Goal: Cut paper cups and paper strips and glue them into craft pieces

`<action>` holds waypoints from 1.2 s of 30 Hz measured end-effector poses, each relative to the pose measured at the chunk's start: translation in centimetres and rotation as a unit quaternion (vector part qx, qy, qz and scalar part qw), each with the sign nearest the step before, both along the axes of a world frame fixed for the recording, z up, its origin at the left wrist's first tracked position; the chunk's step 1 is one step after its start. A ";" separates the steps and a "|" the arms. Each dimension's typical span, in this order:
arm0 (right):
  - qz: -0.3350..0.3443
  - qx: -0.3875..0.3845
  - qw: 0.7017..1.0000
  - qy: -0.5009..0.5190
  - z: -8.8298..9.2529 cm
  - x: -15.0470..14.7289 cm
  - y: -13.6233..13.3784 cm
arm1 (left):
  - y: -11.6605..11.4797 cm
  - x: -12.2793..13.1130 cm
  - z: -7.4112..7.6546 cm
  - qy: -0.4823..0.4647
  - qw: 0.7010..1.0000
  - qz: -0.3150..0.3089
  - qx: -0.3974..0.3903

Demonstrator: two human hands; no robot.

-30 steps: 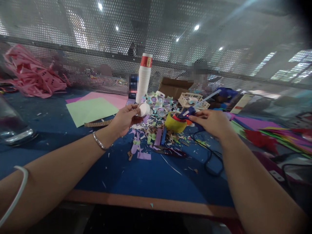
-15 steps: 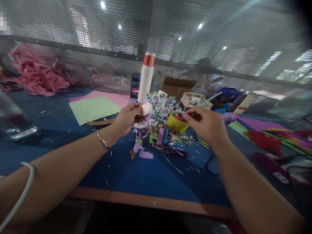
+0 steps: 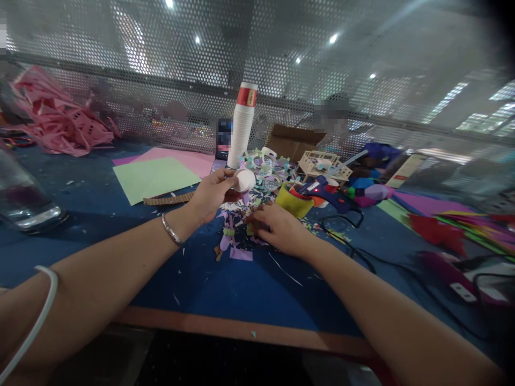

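Note:
My left hand (image 3: 215, 194) pinches a small white round piece (image 3: 244, 181) between thumb and fingers, its flat face turned toward me. A purple paper bit (image 3: 245, 197) shows just below that piece. My right hand (image 3: 277, 228) is low over a heap of paper scraps (image 3: 237, 206), fingers bent together at small green paper pieces (image 3: 251, 229); what lies between the fingertips is hidden. Purple paper strips (image 3: 241, 254) lie left of the right hand. Behind it stands a yellow container (image 3: 293, 202), with a dark blue glue gun (image 3: 322, 188) resting across its top, a red light lit.
A tall stack of paper cups (image 3: 242, 126) stands behind decorated paper shapes (image 3: 269, 169). Coloured sheets (image 3: 156, 179) and a glass container (image 3: 30, 195) are at left. A black cable (image 3: 386, 260) runs right. A wooden model (image 3: 322, 163) and cardboard box (image 3: 295, 142) are at the back.
My right hand has moved from the yellow container down and left to the scraps, now covering the purple strip and blue stick there. My left hand keeps the white piece almost in place.

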State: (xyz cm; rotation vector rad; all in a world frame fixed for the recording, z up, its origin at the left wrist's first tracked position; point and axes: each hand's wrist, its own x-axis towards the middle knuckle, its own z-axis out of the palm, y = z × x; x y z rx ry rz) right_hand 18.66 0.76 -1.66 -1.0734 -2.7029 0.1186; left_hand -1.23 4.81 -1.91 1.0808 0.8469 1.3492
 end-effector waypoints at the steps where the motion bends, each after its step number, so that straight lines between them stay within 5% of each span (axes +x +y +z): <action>1: 0.002 -0.001 1.000 -0.002 -0.1 -0.1 0.1 | 0.0 0.0 0.0 0.000 1.000 0.000 -0.001; 7: 0.010 -0.003 0.999 0.034 0.0 -0.3 -0.1 | -0.2 0.2 0.3 0.003 1.000 0.006 -0.002; 11: -0.013 -0.072 0.988 0.136 0.4 0.2 -0.3 | -0.2 0.1 0.2 0.019 1.000 0.003 -0.002; 26: -0.048 -0.333 0.868 0.364 1.0 0.9 -0.6 | -1.0 0.4 0.5 0.027 0.998 -0.040 -0.028; 36: -0.055 -0.315 0.868 0.381 1.6 0.9 -1.1 | -1.0 0.4 0.5 0.026 0.998 -0.041 -0.026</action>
